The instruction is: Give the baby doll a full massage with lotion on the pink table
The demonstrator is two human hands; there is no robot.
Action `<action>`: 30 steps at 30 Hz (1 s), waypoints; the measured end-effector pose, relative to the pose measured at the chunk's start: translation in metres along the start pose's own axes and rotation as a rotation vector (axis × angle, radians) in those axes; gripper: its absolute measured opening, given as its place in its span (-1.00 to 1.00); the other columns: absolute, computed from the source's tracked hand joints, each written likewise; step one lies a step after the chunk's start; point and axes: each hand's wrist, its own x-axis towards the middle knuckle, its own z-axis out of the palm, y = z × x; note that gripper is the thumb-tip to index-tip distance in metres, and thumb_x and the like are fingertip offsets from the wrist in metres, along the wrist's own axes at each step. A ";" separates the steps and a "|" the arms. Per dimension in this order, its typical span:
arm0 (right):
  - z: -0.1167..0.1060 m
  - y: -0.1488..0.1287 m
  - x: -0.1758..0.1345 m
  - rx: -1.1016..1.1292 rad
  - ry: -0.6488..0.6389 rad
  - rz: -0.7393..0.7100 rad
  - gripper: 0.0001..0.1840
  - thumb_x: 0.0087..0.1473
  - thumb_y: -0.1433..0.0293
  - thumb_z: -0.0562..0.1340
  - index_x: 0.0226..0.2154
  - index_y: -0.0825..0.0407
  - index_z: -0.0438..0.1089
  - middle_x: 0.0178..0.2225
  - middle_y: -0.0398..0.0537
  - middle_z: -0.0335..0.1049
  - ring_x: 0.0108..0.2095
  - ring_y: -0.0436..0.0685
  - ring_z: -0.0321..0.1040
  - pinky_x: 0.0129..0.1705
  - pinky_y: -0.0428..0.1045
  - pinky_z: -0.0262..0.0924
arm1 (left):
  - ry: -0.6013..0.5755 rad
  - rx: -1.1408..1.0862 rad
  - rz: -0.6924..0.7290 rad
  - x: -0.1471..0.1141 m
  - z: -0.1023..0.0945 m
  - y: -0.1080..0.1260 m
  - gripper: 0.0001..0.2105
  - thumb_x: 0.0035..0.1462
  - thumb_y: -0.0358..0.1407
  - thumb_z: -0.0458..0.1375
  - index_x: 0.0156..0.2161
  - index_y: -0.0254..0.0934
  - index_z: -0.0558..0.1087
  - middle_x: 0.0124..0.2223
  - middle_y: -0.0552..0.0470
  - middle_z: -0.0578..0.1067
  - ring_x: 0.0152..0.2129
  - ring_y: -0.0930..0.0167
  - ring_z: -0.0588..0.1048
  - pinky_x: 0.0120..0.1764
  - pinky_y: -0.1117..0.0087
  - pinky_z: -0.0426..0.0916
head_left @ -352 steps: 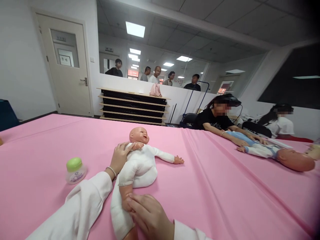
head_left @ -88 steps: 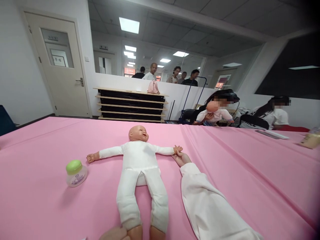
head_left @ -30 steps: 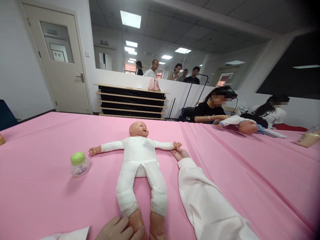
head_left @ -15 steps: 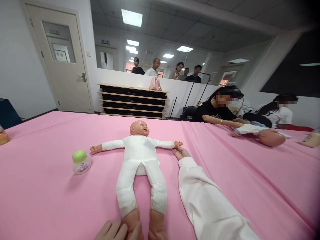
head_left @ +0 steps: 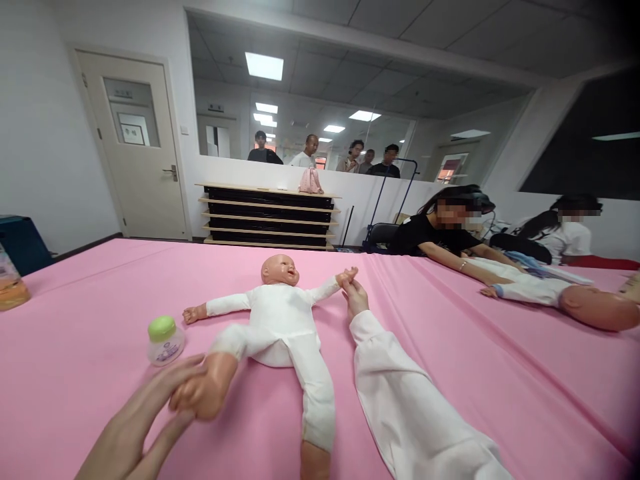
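- Doll [head_left: 283,313]: lies face up in the middle of the pink sheet [head_left: 425,413], head toward the far side, arms spread to left and right; one leg is raised and bent to the left, the other lies straight toward the near edge.
- Left hand [head_left: 135,420]: at the near left, slightly blurred; fingers and thumb are clamped on the foot of the doll's raised leg, one on each side of it.
- Right hand [head_left: 356,300]: right of the doll; thumb and fingertips are pinched together on the doll's wrist, the small arm slanting up and outward.
- Jar [head_left: 166,347]: upright on the sheet, left of the doll and just beyond the left hand; squat, pale body with purple print, green lid [head_left: 162,329] on. Its contents cannot be made out.
- Left bottle [head_left: 11,287]: cut off by the left edge of the view; orange in its lower part, label above.
- Right bottle [head_left: 632,287]: tan, mostly outside the right edge; its contents cannot be told.
- Cloth bag [head_left: 311,180]: pink, gathered at the top, on the far shelf [head_left: 270,217]; its inside is hidden.
- Second doll [head_left: 595,307]: lies on the right, under the arms of a person in black [head_left: 423,237].
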 end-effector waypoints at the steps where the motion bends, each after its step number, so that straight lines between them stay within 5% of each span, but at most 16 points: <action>1: 0.014 -0.004 -0.003 -0.025 -0.046 -0.064 -0.55 -0.32 0.27 0.35 -0.26 0.03 0.40 -0.12 -0.03 0.41 -0.07 0.17 0.32 -0.02 0.09 0.18 | -0.015 -0.047 -0.034 0.017 -0.002 0.009 -0.69 0.16 -0.19 -0.03 0.01 -0.13 0.26 -0.07 0.08 0.45 -0.17 0.42 0.45 -0.25 0.49 0.39; 6: 0.080 0.004 -0.030 -0.264 -0.500 -0.199 -0.54 -0.30 0.35 0.35 -0.23 0.08 0.43 -0.16 0.02 0.44 -0.13 0.20 0.35 -0.03 0.12 0.18 | -0.138 -0.320 0.042 0.080 0.031 0.052 -0.73 0.20 -0.32 -0.10 -0.01 -0.21 0.28 -0.02 0.03 0.42 -0.09 0.43 0.39 -0.08 0.39 0.33; 10: 0.096 0.019 -0.043 -0.631 -0.849 -0.446 -0.56 -0.29 0.47 0.34 -0.22 0.01 0.46 -0.10 -0.03 0.41 0.00 0.26 0.24 0.10 0.18 -0.01 | -0.343 -0.409 0.155 0.084 0.079 0.073 -0.73 0.12 -0.49 -0.09 -0.15 -0.24 0.37 -0.12 0.03 0.46 -0.13 0.41 0.40 -0.07 0.33 0.32; 15: 0.093 0.014 -0.049 -0.738 -0.926 -0.535 -0.53 -0.23 0.48 0.32 -0.15 -0.08 0.42 -0.08 -0.10 0.39 0.02 0.24 0.23 0.10 0.18 -0.02 | -0.330 -0.336 0.217 0.072 0.100 0.084 -0.62 0.03 -0.57 -0.07 -0.06 -0.25 0.35 -0.03 -0.02 0.41 -0.05 0.35 0.33 -0.04 0.23 0.28; 21: 0.071 0.004 -0.041 -0.312 -0.557 -0.263 -0.66 -0.09 0.34 0.22 -0.18 0.01 0.41 -0.11 -0.04 0.41 -0.05 0.15 0.29 0.05 0.13 0.10 | -0.196 -0.179 0.216 0.079 0.063 0.069 -0.72 0.11 -0.43 -0.01 -0.05 -0.17 0.32 0.00 0.02 0.38 -0.10 0.36 0.37 -0.10 0.25 0.31; 26: 0.006 0.009 -0.003 0.059 -0.033 0.016 -0.72 -0.15 0.31 0.25 -0.30 0.03 0.36 -0.16 -0.02 0.42 -0.16 0.13 0.37 -0.10 0.10 0.27 | 0.057 -0.011 0.208 0.050 0.027 0.045 -0.79 0.11 -0.24 0.06 -0.15 -0.25 0.35 -0.19 -0.02 0.46 -0.24 0.37 0.43 -0.24 0.37 0.34; 30: -0.048 0.028 0.007 0.185 0.133 0.232 -0.79 -0.10 0.47 0.20 -0.30 -0.01 0.35 -0.18 -0.07 0.42 -0.23 0.09 0.41 -0.17 0.08 0.33 | 0.123 0.085 0.375 0.006 0.024 0.035 -0.83 0.16 -0.23 0.01 -0.33 -0.27 0.36 -0.45 0.08 0.46 -0.50 0.49 0.44 -0.40 0.49 0.30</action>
